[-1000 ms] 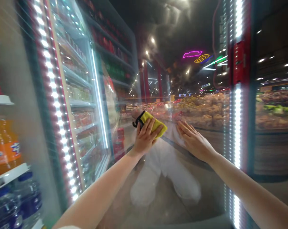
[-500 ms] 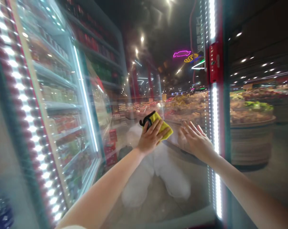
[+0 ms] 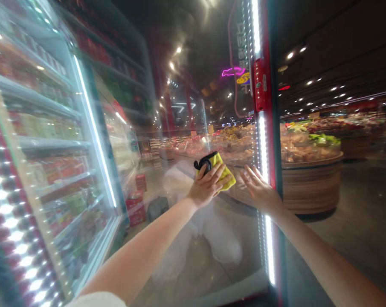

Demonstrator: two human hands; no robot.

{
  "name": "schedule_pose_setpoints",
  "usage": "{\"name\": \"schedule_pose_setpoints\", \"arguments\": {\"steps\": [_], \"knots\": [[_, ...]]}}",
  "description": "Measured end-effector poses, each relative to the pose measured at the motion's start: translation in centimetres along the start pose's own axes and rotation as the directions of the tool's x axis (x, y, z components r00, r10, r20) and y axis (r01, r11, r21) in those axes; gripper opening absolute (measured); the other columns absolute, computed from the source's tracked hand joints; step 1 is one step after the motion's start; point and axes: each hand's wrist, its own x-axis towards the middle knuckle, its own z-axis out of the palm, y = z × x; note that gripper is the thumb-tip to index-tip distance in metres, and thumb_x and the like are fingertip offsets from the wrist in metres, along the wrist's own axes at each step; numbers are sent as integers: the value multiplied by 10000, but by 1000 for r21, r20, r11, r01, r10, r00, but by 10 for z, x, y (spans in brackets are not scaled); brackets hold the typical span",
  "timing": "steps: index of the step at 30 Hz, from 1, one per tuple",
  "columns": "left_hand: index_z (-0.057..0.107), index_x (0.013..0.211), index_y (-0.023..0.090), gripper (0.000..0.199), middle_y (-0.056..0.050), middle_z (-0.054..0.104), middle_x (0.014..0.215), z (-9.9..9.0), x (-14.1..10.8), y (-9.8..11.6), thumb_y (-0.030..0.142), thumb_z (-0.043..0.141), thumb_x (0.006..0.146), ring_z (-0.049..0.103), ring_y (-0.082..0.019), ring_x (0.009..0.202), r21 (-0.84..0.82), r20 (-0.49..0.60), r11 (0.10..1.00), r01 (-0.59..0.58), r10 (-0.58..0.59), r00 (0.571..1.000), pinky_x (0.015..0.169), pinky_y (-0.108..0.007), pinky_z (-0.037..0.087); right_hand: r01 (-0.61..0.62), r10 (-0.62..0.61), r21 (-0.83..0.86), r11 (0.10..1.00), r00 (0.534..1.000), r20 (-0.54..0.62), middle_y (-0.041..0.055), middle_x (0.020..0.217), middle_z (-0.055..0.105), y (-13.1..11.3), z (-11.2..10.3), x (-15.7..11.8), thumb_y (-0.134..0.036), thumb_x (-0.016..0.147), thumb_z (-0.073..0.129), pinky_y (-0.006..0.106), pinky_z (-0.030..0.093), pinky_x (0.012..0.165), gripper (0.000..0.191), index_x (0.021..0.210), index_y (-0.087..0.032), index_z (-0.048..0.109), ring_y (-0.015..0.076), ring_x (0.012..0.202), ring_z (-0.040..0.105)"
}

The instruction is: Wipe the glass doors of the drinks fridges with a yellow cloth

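A yellow cloth with a black edge (image 3: 225, 175) lies against a clear glass door (image 3: 212, 238) in front of me. Pressing it to the glass is my left hand (image 3: 207, 185), its fingers spread over the cloth, with a black looped piece by the thumb and index finger. To the right, my right hand (image 3: 263, 194) is open, fingers stretched out near the glass and the door's lit edge (image 3: 262, 140). It holds nothing.
Lit shelves of packaged goods (image 3: 56, 140) stand at the left. A red handle-like part (image 3: 261, 85) is on the door's right frame. Beyond are a round wooden produce stand (image 3: 311, 185) and red boxes (image 3: 136, 209).
The view has turned to the right, so the door frame and shelves appear further left. My left hand is still on the cloth; my right hand sits closer to the door's lit edge.
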Motion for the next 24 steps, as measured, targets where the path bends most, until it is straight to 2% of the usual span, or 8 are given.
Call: {"name": "schedule_pose_setpoints", "arguments": {"steps": [2,4,7,11,15,18,20,24], "knots": [[430,1542,358,630,-31,452,1622,1,-9,-2,327,640,949,389,-201,1514,-18,30,982,-186,186,982,1309,-467,133,18,-18,-8,1000,1000,-7,115,1627,413,6,-1,-4,-39,946,399,493,532,1105,665,1584,-225,397,334,1522,338],[439,1537,357,616,-29,456,1620,-2,-3,-10,325,634,954,398,-206,1509,-35,40,969,-244,245,969,1305,-470,158,52,-52,-16,999,999,-5,138,1594,459,12,-4,-9,-11,924,403,502,514,1126,651,1551,-178,447,318,1515,360],[435,1544,344,627,-56,437,1630,-3,35,-16,306,637,952,362,-239,1530,-44,7,994,-100,100,995,1297,-508,183,100,-99,-39,994,995,19,159,1560,500,18,-8,-15,17,892,426,492,477,1165,595,1455,-120,559,296,1505,390],[422,1557,297,623,-109,410,1640,8,76,5,297,614,964,326,-284,1547,-50,-57,994,99,-101,993,1285,-578,178,94,-91,-84,992,995,35,159,1544,522,20,-11,-26,4,888,465,460,457,1186,516,1365,-103,630,274,1491,415],[428,1549,310,600,-77,438,1628,19,61,29,277,594,974,374,-242,1524,-71,-21,988,-134,133,991,1294,-523,194,105,-101,-70,992,993,60,169,1550,513,25,-12,-42,-8,894,488,495,454,1187,506,1369,-109,628,289,1484,420],[483,1508,332,559,-42,454,1620,20,64,28,270,603,966,403,-214,1507,-106,44,956,-272,278,960,1297,-480,218,154,-149,-62,986,986,68,191,1517,542,31,-13,-51,-6,901,466,546,471,1165,454,1300,-87,668,307,1453,461],[536,1465,321,497,-42,461,1615,19,85,22,270,588,973,400,-220,1509,-122,46,961,-248,255,966,1296,-488,228,161,-158,-54,986,986,60,185,1491,571,33,-14,-55,-7,910,453,552,473,1163,421,1238,-96,702,305,1442,477],[584,1417,249,456,-108,451,1615,25,123,26,223,583,962,358,-286,1531,-145,-52,989,-13,5,999,1288,-596,188,147,-144,-77,986,989,47,134,1453,617,33,-14,-58,-6,923,440,522,478,1168,433,1224,-150,717,276,1442,483]]}}
